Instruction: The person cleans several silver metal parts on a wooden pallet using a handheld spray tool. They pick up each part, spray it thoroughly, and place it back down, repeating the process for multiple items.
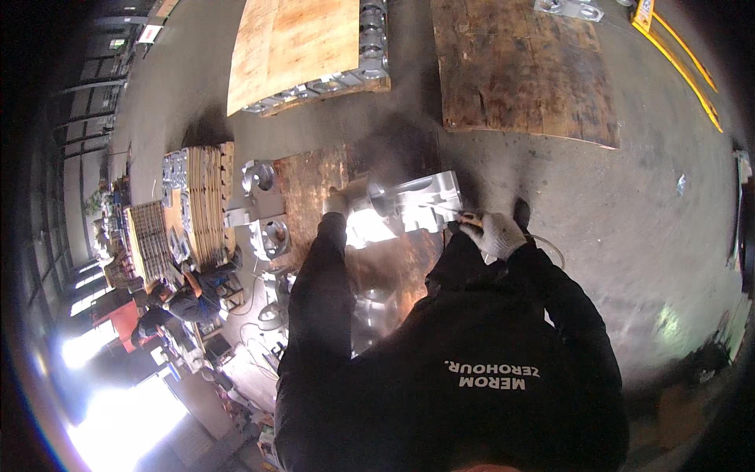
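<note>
A silvery metal casting [429, 198] with cut-outs lies on a brown wooden board [314, 179] in front of me; glare washes out part of it. At its left end, my left hand [336, 203] in a pale glove grips the casting, its fingers partly lost in blur. My right hand [502, 234], in a white glove, is closed round a slim tool [470, 219] with an orange-brown handle. The tool's tip points at the casting's right side. A thin hose [557, 250] curves out beside the right wrist.
More castings [271, 237] stand along the board's left edge. Beyond are a board-topped stack of castings [303, 47] and a dark wooden sheet [523, 71]. Stacked panels [206, 206] stand at left, near a person [193, 303] at work. A yellow metal frame [683, 67] lies far right.
</note>
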The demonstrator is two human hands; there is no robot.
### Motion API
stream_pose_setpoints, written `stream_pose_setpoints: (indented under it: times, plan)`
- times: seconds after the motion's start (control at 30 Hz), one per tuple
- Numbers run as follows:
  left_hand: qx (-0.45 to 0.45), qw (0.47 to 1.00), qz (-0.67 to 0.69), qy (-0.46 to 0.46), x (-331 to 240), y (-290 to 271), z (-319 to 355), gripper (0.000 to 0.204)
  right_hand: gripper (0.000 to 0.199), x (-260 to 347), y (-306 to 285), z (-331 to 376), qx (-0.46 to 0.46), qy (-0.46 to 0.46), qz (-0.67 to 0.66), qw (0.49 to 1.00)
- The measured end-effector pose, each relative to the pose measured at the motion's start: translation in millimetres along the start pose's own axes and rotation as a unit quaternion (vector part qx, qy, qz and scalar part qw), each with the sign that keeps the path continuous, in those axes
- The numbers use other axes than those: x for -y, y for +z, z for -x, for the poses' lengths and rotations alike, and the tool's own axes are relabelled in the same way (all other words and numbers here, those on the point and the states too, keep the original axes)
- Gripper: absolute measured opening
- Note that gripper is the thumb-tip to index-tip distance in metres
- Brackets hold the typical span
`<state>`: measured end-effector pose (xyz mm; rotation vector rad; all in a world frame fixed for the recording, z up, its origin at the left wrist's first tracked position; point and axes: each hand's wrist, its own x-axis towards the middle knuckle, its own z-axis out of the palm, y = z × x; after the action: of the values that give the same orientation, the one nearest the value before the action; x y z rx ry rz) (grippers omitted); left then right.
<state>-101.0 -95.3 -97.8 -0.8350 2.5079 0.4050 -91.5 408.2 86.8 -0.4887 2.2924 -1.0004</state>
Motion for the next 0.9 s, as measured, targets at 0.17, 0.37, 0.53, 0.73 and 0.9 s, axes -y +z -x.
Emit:
stream_pose_setpoints:
  times: [0.17,0.37,0.53,0.73,0.9]
  plan:
    - [-0.065,0.978,-0.066,0.189,-56,-25,-3,0.047,0.028,-45,-1,14,-0.204,-0.112,-0.167,0.958]
    - [0.009,0.965,0.13,0.228,-100,-30,67,0.04,0.032,-54,-63,89,0.008,0.261,-0.24,0.935]
    - [-0.012,0.958,0.05,0.282,-27,-39,52,0.049,0.036,-42,-57,62,0.032,0.097,0.04,0.994]
    - [-0.012,0.991,0.079,0.108,12,-83,26,0.073,0.045,48,-31,-59,-0.008,-0.023,0.226,0.974]
    - [-0.039,0.995,0.058,0.073,19,-71,10,0.058,0.05,111,9,-167,0.012,-0.02,0.362,0.932]
